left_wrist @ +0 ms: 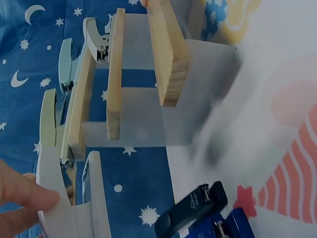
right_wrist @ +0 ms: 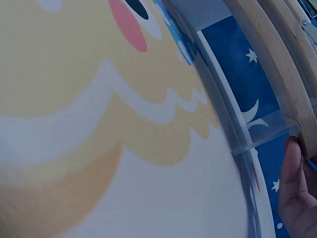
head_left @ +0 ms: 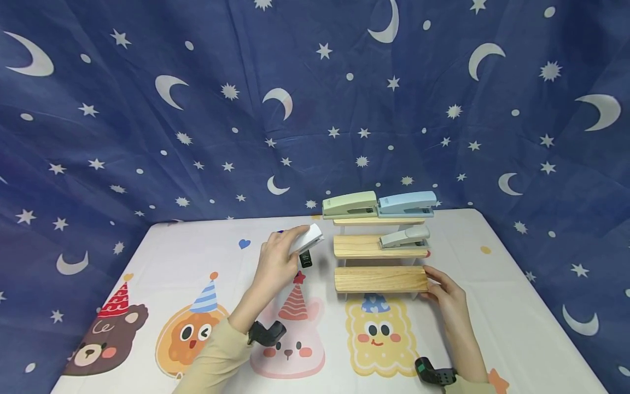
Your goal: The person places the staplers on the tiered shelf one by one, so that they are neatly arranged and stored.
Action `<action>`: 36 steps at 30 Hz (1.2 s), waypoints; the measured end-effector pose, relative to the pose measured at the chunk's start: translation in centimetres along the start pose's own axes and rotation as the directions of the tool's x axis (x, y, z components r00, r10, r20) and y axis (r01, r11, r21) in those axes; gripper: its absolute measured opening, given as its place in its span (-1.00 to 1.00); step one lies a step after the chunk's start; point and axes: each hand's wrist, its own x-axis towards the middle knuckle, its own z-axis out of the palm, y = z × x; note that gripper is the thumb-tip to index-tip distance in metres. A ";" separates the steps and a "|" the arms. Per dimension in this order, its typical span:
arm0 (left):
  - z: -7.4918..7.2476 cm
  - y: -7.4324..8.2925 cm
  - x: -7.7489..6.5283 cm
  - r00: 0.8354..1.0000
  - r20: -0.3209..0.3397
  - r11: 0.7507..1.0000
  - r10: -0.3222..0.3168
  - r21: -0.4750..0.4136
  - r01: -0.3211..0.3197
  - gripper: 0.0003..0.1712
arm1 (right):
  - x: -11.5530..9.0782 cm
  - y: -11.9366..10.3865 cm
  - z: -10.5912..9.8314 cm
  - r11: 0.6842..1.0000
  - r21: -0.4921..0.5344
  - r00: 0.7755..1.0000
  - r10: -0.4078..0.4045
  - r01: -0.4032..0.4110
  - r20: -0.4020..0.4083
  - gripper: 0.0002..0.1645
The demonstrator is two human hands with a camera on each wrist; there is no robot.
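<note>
My left hand (head_left: 279, 260) holds a white stapler (head_left: 308, 238) in the air, left of a three-tier wooden display rack (head_left: 381, 279). In the left wrist view the thumb and fingers pinch this stapler (left_wrist: 54, 198) by its side. My right hand (head_left: 447, 295) grips the right end of the rack's lowest board, fingers and thumb around its edge. A green stapler (head_left: 349, 205) and a light blue stapler (head_left: 406, 203) sit end to end on the top tier. On the middle tier's right half rests a light grey stapler (head_left: 405, 237).
Below my left hand a black stapler (left_wrist: 190, 208) and a dark blue stapler (left_wrist: 220, 228) lie on the table, mostly hidden in the head view. A white cartoon-print cloth (head_left: 216, 350) covers the table. Behind hangs a dark blue star-and-moon curtain (head_left: 305, 109).
</note>
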 end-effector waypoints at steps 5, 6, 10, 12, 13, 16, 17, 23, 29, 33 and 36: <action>0.2 0.8 0.4 1.000 0.018 1.000 0.016 -0.006 -0.016 -0.29 | 0.1 0.0 0.0 1.000 -0.006 1.000 0.012 -0.012 -0.003 -0.49; 0.3 1.0 0.5 1.000 0.023 1.000 0.017 -0.008 -0.017 -0.29 | 0.2 0.0 0.0 1.000 -0.008 1.000 0.014 -0.014 -0.002 -0.49; 0.6 1.5 0.9 0.999 0.039 0.999 0.031 -0.011 -0.031 -0.29 | 0.2 0.0 0.0 1.000 -0.002 1.000 0.022 -0.022 -0.004 -0.49; 0.8 1.7 1.1 0.998 0.045 0.999 0.040 -0.012 -0.040 -0.28 | 0.3 -0.1 0.0 1.000 -0.001 1.000 0.024 -0.024 -0.005 -0.49; 0.9 1.9 1.2 0.998 0.048 0.999 0.044 -0.014 -0.043 -0.27 | 0.3 0.0 0.0 1.000 0.000 1.000 0.023 -0.023 -0.007 -0.49; 1.3 2.1 1.5 0.997 0.057 0.999 0.053 -0.012 -0.052 -0.26 | 0.3 0.1 0.1 1.000 0.000 1.000 0.006 -0.006 -0.011 -0.50; 1.4 2.2 1.6 0.997 0.061 0.999 0.053 -0.012 -0.053 -0.26 | 0.3 0.1 0.1 1.000 0.000 1.000 0.000 0.000 -0.014 -0.50; 2.2 2.6 2.1 0.994 0.078 0.996 0.083 0.007 -0.084 -0.25 | 0.2 0.5 0.2 0.999 0.017 0.999 -0.032 0.033 -0.042 -0.50; 2.3 2.7 2.2 0.992 0.085 0.995 0.097 0.024 -0.099 -0.22 | 0.1 0.2 0.1 1.000 -0.007 1.000 -0.003 0.003 -0.018 -0.50; 2.1 2.9 2.3 0.988 0.103 0.993 0.116 0.016 -0.119 -0.18 | 0.1 -0.1 0.1 1.000 -0.002 1.000 0.006 -0.006 -0.014 -0.50; 2.1 3.3 2.3 0.984 0.126 0.992 0.125 0.002 -0.126 -0.17 | 0.1 -0.1 0.1 1.000 -0.006 1.000 0.008 -0.008 -0.014 -0.50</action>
